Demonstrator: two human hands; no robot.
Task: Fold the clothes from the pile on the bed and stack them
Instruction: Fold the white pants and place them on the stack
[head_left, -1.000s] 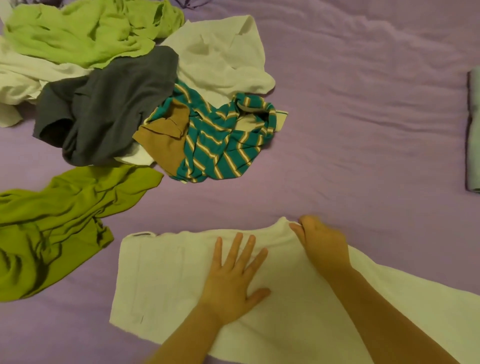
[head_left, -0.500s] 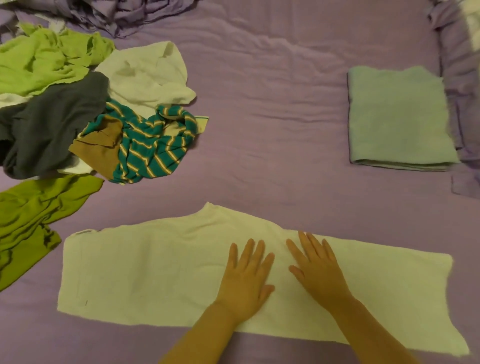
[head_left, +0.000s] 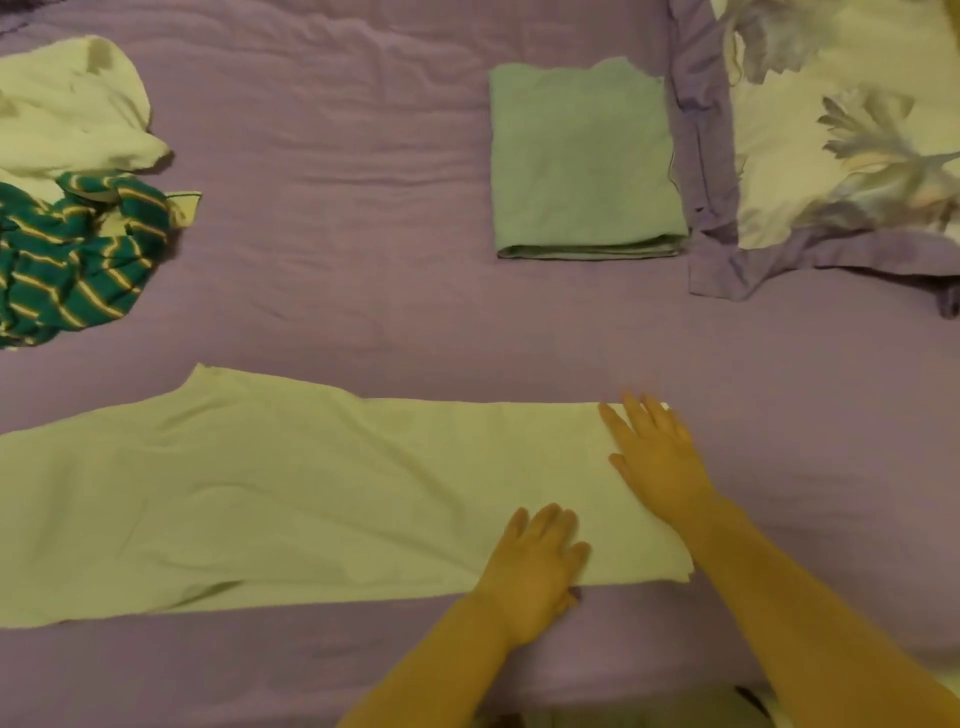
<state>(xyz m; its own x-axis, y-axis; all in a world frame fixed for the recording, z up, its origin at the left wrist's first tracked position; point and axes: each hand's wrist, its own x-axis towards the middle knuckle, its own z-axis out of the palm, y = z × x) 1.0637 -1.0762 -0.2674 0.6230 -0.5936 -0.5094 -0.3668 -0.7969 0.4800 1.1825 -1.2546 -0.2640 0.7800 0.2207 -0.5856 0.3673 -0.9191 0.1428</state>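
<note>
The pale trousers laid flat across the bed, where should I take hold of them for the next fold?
Judging by how they lie, take the pale trousers at the free right end, where the right hand and left hand already rest flat. Pinch the two corners there with the fingers, coming from the right, and carry that end leftward over the long flat length. The left end runs out of view.

Wrinkled purple bedsheet (head_left: 405, 322) filling nearly the whole view, under dim, warm light. At upper right, a pillow (head_left: 841, 135) in a pale floral case with a purple border, lying on the sheet.
</note>
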